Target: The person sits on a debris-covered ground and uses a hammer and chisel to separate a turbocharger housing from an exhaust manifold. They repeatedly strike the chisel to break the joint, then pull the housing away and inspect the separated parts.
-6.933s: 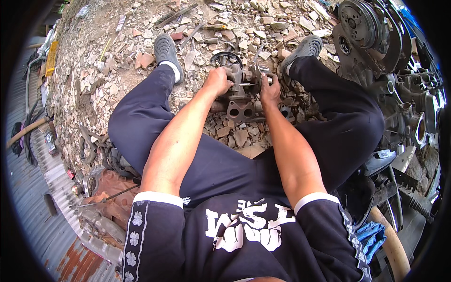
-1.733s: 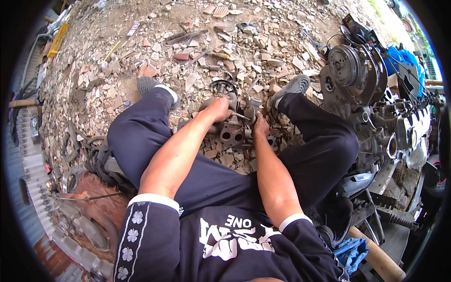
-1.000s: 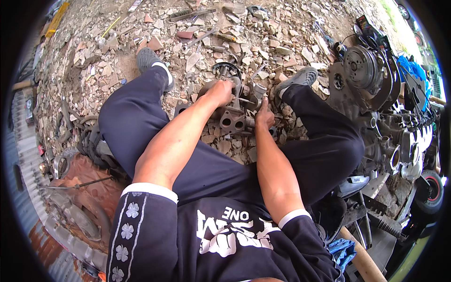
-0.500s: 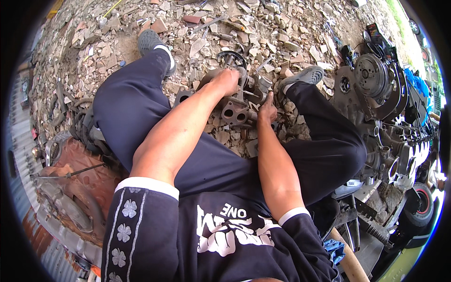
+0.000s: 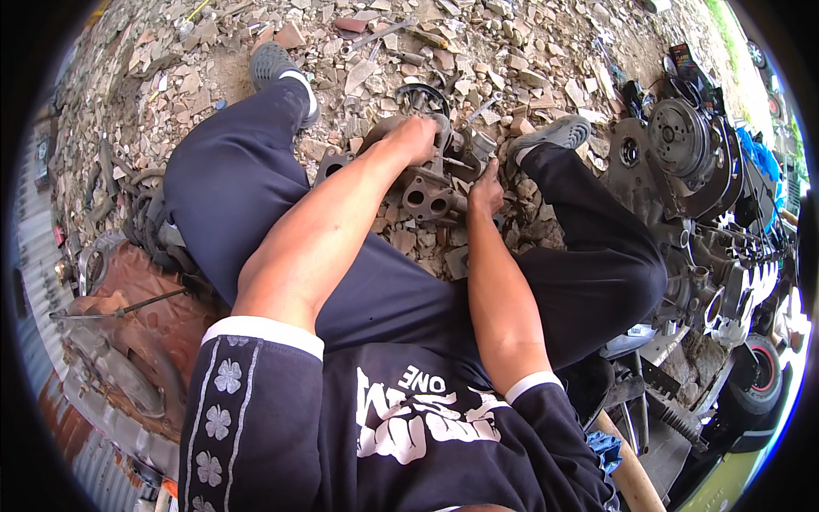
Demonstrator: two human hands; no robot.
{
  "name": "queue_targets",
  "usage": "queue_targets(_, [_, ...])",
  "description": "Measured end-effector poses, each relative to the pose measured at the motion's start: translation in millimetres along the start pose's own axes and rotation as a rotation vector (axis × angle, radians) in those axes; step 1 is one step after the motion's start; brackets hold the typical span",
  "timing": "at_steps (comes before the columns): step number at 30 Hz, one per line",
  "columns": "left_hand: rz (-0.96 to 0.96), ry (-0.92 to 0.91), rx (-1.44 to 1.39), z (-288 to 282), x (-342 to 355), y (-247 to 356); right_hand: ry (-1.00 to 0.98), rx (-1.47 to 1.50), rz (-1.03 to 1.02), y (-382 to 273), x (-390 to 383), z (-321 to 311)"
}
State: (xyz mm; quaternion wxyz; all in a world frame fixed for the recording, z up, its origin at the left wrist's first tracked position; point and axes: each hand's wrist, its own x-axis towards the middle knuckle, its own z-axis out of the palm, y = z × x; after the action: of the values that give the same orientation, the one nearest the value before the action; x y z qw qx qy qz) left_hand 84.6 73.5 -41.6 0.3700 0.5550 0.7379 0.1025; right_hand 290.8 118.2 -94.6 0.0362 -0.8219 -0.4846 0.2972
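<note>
Between my feet, on the rubble, sits a greasy cast-metal engine manifold (image 5: 424, 201) with round ports in its near flange. Behind my left hand, a round dark housing (image 5: 424, 96) rises from the same assembly. My left hand (image 5: 415, 140) is closed at the upper part of the manifold; its fingertips are mostly hidden behind the knuckles. Lower down, on the right side, my right hand (image 5: 486, 189) grips the assembly beside a short cylindrical piece (image 5: 482, 145), its fingers partly hidden. Another ported flange (image 5: 333, 164) shows left of my left forearm.
Broken stone and tile cover the ground, with a wrench (image 5: 483, 108) just beyond the manifold and other tools (image 5: 426, 37) farther off. At right stands a large engine with a pulley (image 5: 680, 134). A rusty metal part (image 5: 141, 290) lies at left, near dark hoses (image 5: 111, 175).
My right hand has shifted slightly up along the side of the manifold, and its raised finger now lies closer to the metal. My left hand stays closed at nearly the same spot.
</note>
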Motion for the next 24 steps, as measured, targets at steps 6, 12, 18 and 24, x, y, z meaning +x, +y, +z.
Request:
queue_targets(6, [-0.071, 0.006, -0.014, 10, 4, -10, -0.044, -0.042, 0.018, -8, -1, 6])
queue_targets(12, [-0.084, -0.008, -0.035, 8, 6, -4, -0.041, 0.032, 0.018, 0, 9, 12])
queue_targets(18, [-0.033, 0.019, -0.018, 10, 5, -11, 0.019, 0.099, -0.139, 10, 0, 17])
queue_targets(24, [-0.021, 0.036, -0.04, 13, 7, -13, 0.033, 0.125, -0.114, 12, 0, 21])
